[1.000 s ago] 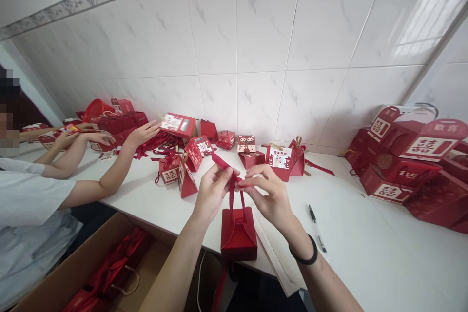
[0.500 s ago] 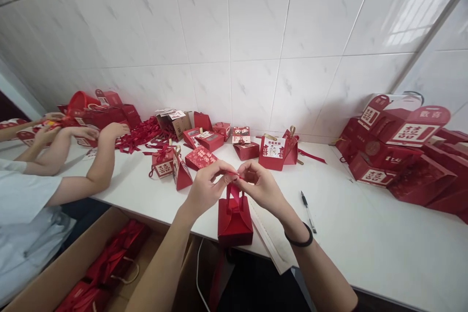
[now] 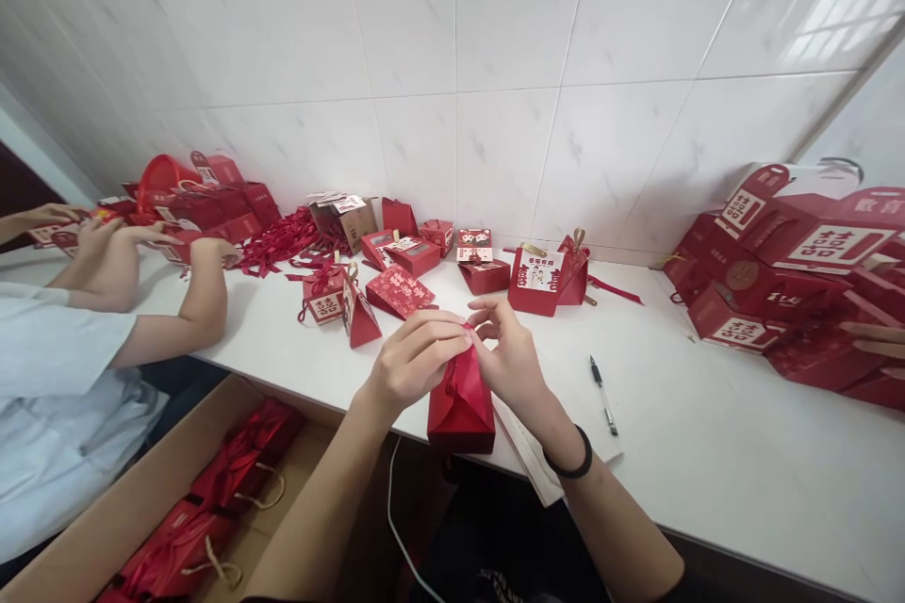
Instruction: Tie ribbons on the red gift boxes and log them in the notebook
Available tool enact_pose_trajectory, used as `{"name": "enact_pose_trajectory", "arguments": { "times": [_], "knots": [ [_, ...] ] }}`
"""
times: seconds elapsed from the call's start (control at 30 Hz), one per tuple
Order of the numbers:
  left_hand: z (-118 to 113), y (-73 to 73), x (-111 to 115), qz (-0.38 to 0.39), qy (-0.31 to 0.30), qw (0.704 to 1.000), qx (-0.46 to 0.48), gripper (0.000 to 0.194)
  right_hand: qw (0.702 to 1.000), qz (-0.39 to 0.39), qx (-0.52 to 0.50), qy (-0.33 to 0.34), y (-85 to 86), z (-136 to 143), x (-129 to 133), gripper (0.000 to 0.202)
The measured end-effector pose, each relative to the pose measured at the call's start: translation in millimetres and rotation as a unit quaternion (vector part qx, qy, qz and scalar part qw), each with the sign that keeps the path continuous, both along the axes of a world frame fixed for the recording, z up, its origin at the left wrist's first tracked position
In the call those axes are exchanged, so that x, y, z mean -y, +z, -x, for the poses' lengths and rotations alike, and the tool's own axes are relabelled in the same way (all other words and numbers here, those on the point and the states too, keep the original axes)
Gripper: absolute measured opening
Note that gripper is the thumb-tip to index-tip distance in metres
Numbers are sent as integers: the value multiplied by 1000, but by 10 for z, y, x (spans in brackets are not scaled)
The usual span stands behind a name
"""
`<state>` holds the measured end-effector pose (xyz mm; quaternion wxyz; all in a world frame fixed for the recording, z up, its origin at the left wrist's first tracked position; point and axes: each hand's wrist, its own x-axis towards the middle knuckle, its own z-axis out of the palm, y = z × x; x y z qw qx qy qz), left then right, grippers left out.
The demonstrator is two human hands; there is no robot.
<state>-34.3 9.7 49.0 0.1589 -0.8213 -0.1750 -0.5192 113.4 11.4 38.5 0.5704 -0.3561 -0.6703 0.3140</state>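
A small red gift box [image 3: 461, 431] stands upright at the table's front edge, directly before me. Bright red ribbon [image 3: 463, 372] rises over its top between my hands. My left hand [image 3: 414, 363] comes over the box from the left, its fingers closed together on the ribbon. From the other side my right hand [image 3: 515, 356] pinches the ribbon close to the left fingertips. The exact fold of the ribbon is hidden by the fingers. A black band [image 3: 571, 454] circles my right wrist.
Several red boxes, including a patterned one [image 3: 400, 290], stand along the wall. A pen [image 3: 603, 396] lies right, beside a white paper item [image 3: 530, 457]. Stacked boxes [image 3: 749, 292] fill the right; another person's hand [image 3: 873, 339] touches them. Co-workers' arms [image 3: 188, 311] reach in left. A carton [image 3: 304, 452] holds red bags.
My hands have come down closer to the box, and the ribbon now covers more of its top. The view has shifted slightly. Another person's hand has appeared at the right edge.
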Motion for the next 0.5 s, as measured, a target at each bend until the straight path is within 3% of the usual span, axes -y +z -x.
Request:
{"name": "enact_pose_trajectory", "arguments": {
  "times": [0.17,0.3,0.4,0.5],
  "knots": [
    [55,-163,-14,61,5,998,-22,23,987,82,-86,106,67,-61,50,15],
    [40,-188,-20,66,-13,998,13,24,966,119,-157,170,92,-84,73,19],
    [-53,-164,-4,37,-34,997,64,31,971,124,-175,107,107,-20,89,18],
    [-192,-174,59,97,-74,976,181,30,975,102,-197,19,151,59,105,34]
  ]
}}
